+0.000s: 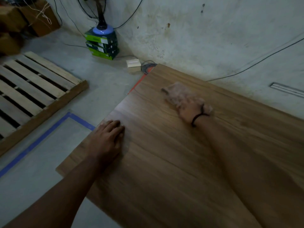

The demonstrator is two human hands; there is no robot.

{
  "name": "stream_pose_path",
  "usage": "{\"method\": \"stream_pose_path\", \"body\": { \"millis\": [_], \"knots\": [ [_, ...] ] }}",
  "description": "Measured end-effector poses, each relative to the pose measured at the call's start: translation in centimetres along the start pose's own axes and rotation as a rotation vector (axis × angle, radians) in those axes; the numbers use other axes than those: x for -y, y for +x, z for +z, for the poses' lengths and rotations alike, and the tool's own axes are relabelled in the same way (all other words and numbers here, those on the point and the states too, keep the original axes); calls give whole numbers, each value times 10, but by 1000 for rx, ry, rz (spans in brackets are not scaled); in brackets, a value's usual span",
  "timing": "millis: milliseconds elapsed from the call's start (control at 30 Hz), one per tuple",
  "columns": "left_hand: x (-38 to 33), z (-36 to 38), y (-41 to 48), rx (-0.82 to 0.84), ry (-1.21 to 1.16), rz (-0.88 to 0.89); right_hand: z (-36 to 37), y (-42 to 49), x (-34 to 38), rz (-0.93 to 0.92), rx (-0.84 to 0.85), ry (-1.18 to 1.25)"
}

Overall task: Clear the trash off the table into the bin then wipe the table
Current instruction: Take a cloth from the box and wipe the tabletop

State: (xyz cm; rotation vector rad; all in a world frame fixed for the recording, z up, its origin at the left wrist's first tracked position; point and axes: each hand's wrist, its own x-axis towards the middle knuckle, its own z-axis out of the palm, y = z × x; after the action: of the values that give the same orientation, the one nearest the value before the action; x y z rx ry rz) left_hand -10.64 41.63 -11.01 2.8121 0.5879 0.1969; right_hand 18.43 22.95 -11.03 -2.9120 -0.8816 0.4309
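Head view: cloth (176, 93) on bench (164, 165) far end, under R hand (189, 111). Blurred, so can't tell if fingers grip or press flat. L hand (107, 139) flat, fingers straight, at bench's left edge. Cloth prob. soft, light, bunches easily; press w/ palm mid-cloth.

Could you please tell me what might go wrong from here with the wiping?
The right hand presses the blurred cloth toward the far edge of the table; a long stroke might carry it off. The left hand rests at the left edge and could slip off, and the patch beneath it may go unwiped.
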Motion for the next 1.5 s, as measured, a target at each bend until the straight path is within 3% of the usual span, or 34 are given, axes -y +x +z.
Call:
{"method": "stream_pose_path", "body": {
  "millis": [67,133,200,367,467,600,733,833,1000,1067,1167,1233,1333,1433,1500],
  "knots": [
    [0,0,0,8,-2,-5,-14,22,-32,176,3,-30],
    [-1,-1,0,13,7,-8,-11,23,-37,209,-3,-30],
    [-3,-3,-1,17,22,-6,6,0,-14,125,-12,-6],
    [-7,-7,-3,35,36,-12,37,-117,60,-310,-43,-36],
    [-3,-6,-2,51,47,1,30,-125,57,-389,-31,-41],
    [-2,-6,-1,68,37,0,1,-50,2,-99,-59,94],
    [-2,-6,1,61,19,2,-14,8,-67,183,-32,32],
    [-2,-9,-1,67,19,6,5,-3,-49,157,-34,59],
    [-19,-19,5,204,163,-68,41,-107,21,-105,-82,49],
    [-42,-18,-2,141,176,-78,40,-141,37,-143,-80,58],
    [-100,-4,-27,-80,-72,-47,35,-151,40,-167,-94,37],
    [-133,15,-36,-57,-216,0,28,-135,31,-169,-79,87],
    [-145,39,-35,65,-121,111,13,-86,-12,-49,-69,177],
    [-139,46,-33,97,-43,179,-4,-35,-88,209,-65,53],
    [-140,46,-32,125,-18,210,-9,-20,-125,288,-29,4]
  ]
}}
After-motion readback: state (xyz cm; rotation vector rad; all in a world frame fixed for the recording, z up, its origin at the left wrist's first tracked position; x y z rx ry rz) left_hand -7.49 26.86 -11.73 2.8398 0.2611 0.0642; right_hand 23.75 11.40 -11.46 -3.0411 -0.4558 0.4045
